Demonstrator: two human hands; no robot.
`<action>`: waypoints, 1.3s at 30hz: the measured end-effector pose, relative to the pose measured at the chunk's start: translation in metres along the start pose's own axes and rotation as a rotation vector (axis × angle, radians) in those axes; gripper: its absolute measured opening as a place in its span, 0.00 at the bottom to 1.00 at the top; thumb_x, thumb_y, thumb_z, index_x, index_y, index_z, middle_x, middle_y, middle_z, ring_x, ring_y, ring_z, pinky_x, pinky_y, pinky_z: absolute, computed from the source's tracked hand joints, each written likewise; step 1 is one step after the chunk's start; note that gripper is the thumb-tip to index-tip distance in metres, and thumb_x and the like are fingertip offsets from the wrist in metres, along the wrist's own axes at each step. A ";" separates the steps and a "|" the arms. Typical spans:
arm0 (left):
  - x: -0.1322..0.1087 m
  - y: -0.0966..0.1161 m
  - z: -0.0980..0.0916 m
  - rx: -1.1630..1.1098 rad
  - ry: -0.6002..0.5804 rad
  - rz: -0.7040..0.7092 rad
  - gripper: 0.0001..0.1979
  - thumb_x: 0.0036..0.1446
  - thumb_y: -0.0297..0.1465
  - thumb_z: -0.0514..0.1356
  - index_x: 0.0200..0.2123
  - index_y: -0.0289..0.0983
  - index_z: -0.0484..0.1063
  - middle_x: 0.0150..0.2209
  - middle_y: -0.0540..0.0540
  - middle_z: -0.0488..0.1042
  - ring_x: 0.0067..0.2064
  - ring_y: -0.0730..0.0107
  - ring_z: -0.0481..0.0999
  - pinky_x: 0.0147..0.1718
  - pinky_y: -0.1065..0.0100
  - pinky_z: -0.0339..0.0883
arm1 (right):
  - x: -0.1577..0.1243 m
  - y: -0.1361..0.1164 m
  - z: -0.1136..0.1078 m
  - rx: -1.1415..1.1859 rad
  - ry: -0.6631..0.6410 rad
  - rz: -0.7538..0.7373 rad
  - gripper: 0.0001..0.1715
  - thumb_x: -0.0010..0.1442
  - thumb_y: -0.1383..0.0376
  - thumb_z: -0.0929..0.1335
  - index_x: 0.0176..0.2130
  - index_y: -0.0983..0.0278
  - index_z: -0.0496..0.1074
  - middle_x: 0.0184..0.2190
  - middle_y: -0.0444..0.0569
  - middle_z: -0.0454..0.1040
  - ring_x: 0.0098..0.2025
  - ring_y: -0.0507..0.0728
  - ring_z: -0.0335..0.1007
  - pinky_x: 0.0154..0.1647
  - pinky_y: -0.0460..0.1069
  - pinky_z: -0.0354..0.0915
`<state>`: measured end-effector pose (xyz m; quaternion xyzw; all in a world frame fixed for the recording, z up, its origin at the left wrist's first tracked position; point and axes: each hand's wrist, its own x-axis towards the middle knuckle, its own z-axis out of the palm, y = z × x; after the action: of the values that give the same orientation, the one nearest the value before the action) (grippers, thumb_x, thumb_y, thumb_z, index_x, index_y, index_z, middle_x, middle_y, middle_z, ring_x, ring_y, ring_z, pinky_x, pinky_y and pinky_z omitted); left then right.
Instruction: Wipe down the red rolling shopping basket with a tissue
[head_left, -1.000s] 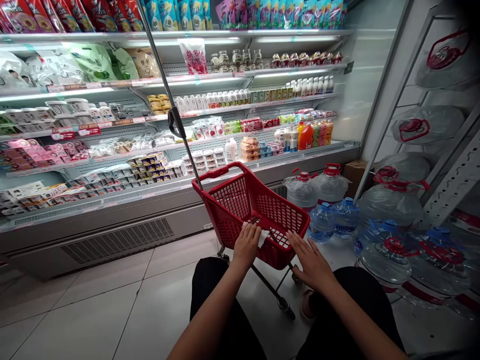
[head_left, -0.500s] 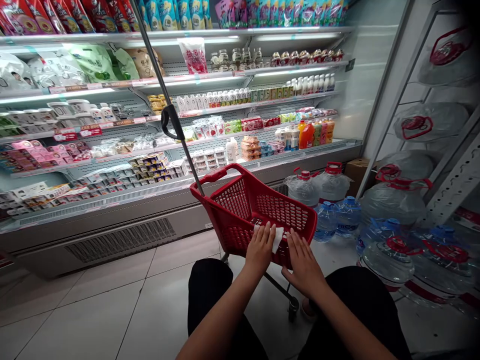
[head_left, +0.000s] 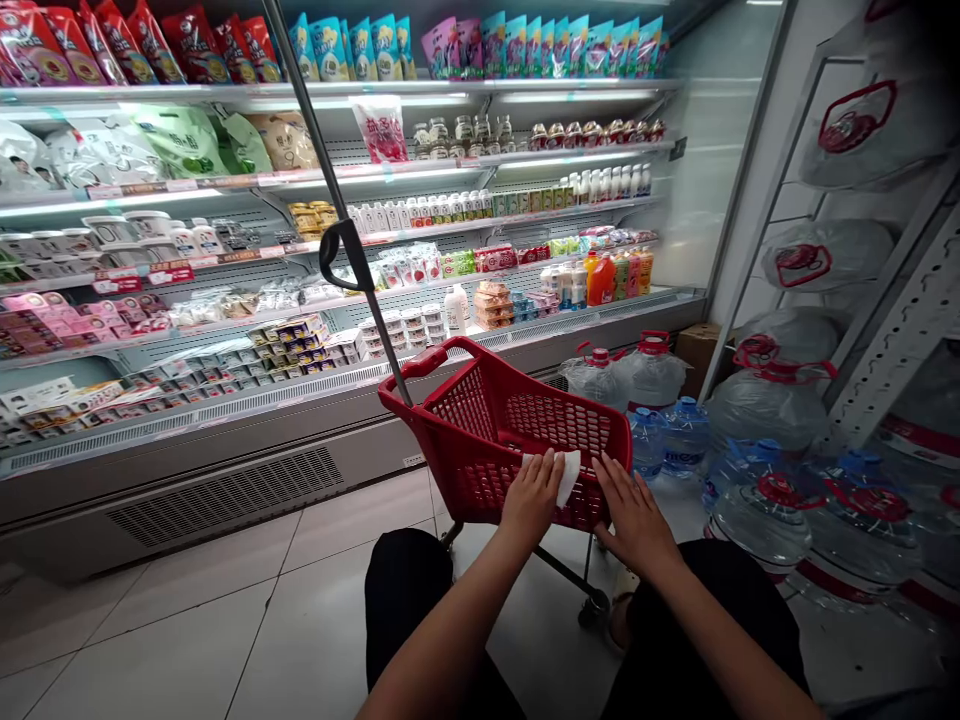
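A red mesh shopping basket (head_left: pixel 480 420) on wheels stands in front of me on the tiled floor, its long grey handle pole (head_left: pixel 341 205) rising up to the left. My left hand (head_left: pixel 531 497) presses a white cloth (head_left: pixel 568 477) against the basket's near rim, fingers curled over it. My right hand (head_left: pixel 636 515) lies flat against the basket's near wall just right of the cloth, fingers stretched out. My knees in black trousers sit below both hands.
An open chilled display (head_left: pixel 225 300) full of dairy packs, bottles and bags runs along the left and back. Large water jugs (head_left: pixel 757 500) with red caps crowd the floor and a white rack (head_left: pixel 892 340) on the right. A cardboard box (head_left: pixel 697 345) sits in the corner.
The basket has tipped up and turned so its near wall faces me more. My left hand with the cloth slid right along the rim, and my right hand shifted left, closer to it.
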<state>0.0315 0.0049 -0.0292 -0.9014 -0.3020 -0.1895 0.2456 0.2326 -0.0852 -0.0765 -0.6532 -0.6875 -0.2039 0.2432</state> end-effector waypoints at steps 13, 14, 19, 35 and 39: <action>-0.021 -0.074 -0.023 0.135 0.002 -0.132 0.30 0.66 0.22 0.51 0.70 0.30 0.59 0.71 0.34 0.61 0.71 0.53 0.63 0.69 0.49 0.57 | 0.019 -0.001 0.007 0.038 0.079 0.000 0.56 0.61 0.62 0.64 0.76 0.70 0.30 0.74 0.62 0.54 0.74 0.68 0.51 0.74 0.66 0.46; -0.020 -0.065 -0.021 0.127 -0.006 -0.104 0.30 0.66 0.23 0.51 0.71 0.30 0.57 0.71 0.34 0.60 0.71 0.54 0.62 0.69 0.49 0.57 | 0.027 -0.014 0.006 0.050 0.069 -0.057 0.57 0.60 0.63 0.64 0.76 0.69 0.31 0.73 0.61 0.56 0.74 0.67 0.52 0.75 0.65 0.45; -0.029 -0.083 -0.033 0.129 -0.071 -0.009 0.32 0.67 0.24 0.51 0.73 0.31 0.53 0.73 0.36 0.56 0.73 0.58 0.58 0.71 0.54 0.54 | 0.051 -0.079 -0.001 0.123 0.048 -0.177 0.56 0.58 0.65 0.64 0.76 0.69 0.35 0.74 0.59 0.54 0.75 0.64 0.48 0.76 0.62 0.46; -0.038 -0.161 -0.079 0.218 -0.079 -0.267 0.27 0.67 0.22 0.47 0.67 0.26 0.64 0.68 0.34 0.66 0.70 0.57 0.64 0.73 0.55 0.48 | 0.054 -0.081 -0.003 0.185 0.048 -0.205 0.52 0.57 0.68 0.63 0.75 0.68 0.44 0.73 0.56 0.57 0.74 0.63 0.52 0.76 0.63 0.47; -0.034 -0.140 -0.067 0.205 -0.067 -0.256 0.27 0.67 0.22 0.48 0.68 0.25 0.64 0.69 0.33 0.65 0.71 0.55 0.62 0.73 0.53 0.48 | 0.053 -0.082 -0.003 0.196 0.064 -0.186 0.54 0.57 0.68 0.63 0.76 0.68 0.40 0.73 0.57 0.56 0.74 0.64 0.51 0.75 0.63 0.49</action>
<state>-0.0965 0.0501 0.0538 -0.8315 -0.4403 -0.1573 0.3000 0.1497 -0.0495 -0.0395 -0.5529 -0.7536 -0.1781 0.3076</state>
